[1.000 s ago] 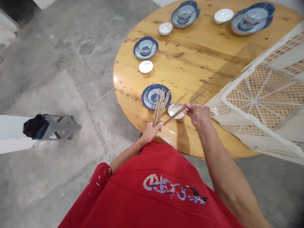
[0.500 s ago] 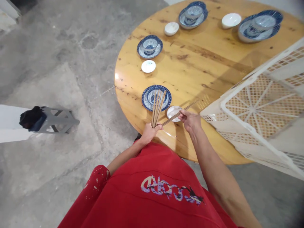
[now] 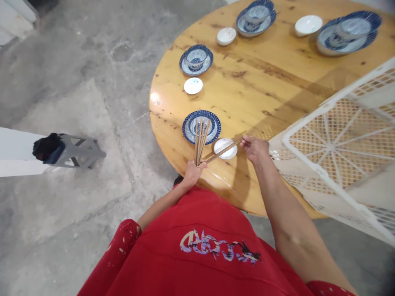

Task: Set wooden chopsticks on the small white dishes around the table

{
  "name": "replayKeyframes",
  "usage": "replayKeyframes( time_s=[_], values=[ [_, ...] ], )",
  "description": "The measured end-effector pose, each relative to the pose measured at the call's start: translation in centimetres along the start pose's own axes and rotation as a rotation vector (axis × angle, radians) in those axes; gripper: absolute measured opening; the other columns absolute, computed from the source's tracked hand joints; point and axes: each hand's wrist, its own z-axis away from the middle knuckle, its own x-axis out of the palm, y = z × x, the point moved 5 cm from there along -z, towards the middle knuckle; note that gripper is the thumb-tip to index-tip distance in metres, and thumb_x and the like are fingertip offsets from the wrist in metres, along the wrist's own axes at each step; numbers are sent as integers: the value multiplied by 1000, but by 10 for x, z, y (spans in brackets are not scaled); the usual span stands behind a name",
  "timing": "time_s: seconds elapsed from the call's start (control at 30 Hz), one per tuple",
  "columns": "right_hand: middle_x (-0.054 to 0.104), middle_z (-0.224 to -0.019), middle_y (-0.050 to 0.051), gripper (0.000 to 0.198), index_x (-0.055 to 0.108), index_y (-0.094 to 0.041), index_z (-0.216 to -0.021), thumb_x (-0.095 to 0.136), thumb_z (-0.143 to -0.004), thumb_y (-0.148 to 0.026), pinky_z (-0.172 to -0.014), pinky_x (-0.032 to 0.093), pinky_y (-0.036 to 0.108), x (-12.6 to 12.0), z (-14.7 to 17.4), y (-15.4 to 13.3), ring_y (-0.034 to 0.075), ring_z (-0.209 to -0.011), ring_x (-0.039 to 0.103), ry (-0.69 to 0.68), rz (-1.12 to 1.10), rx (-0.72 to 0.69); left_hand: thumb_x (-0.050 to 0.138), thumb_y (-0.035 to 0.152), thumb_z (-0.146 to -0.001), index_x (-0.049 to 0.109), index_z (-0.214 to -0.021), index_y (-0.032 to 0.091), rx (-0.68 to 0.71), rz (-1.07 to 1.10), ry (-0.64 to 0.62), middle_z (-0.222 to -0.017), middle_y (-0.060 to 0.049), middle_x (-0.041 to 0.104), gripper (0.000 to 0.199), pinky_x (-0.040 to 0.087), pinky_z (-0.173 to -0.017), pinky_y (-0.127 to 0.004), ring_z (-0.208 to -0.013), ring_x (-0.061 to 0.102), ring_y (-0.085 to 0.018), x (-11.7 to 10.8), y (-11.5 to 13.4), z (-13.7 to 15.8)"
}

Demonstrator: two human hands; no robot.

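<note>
Fingers (image 3: pixel 246 142) grasping chopsticks (image 3: pixel 198 155) by the near edge of our desk (image 3: pixel 240 107)

Our left hand (image 3: pixel 193 173), beside the near-left edge, has its fingers wrapped low around a bunch fanned upward. We do well to grip firmly there, so the fan neither loosens nor scatters when any stick is parted from it. Its tips show in front of a bowl (image 3: pixel 191 126) nested in a blue-rimmed plate (image 3: pixel 185 129) near the left edge; we cannot tell whether they touch, so a little height would be prudent.

Next rightward, the slanting chopsticks (image 3: pixel 224 151) cross before a small white dish (image 3: pixel 221 144) set in from the near edge. Their count is hard to make out; their lower end meets our left thumb. Our right hand (image 3: pixel 256 149) pinches their upper end. A straight pull along their length should serve us better than a twist, which could drag the bunch along.

Farther right, a white crate (image 3: pixel 286 153) reaches the desk's near-right edge, just beside our right forearm, so we should hold that arm tucked in.
</note>
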Motion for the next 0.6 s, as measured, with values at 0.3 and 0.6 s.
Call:
replayKeyframes(
  time_s=[0.3,0.6],
  values=[
    [54,-50,-4,21,58,-16,-66,68,-76,-1,-34,38,9,11,-12,1,5,-43,50,-18,101,26,62,26,-79,65,-69,16,4,-31,66,-69,0,57,15,36,-64,-23,-69,48,-13,4,0,2],
    [55,-52,-4,20,59,-16,-65,70,-79,-6,-33,36,11,14,-11,3,5,-40,47,7,139,34,63,32,-80,68,-73,16,43,-68,40,-68,1,57,18,36,-63,-23,-67,49,-12,5,-4,-1]
  ],
)
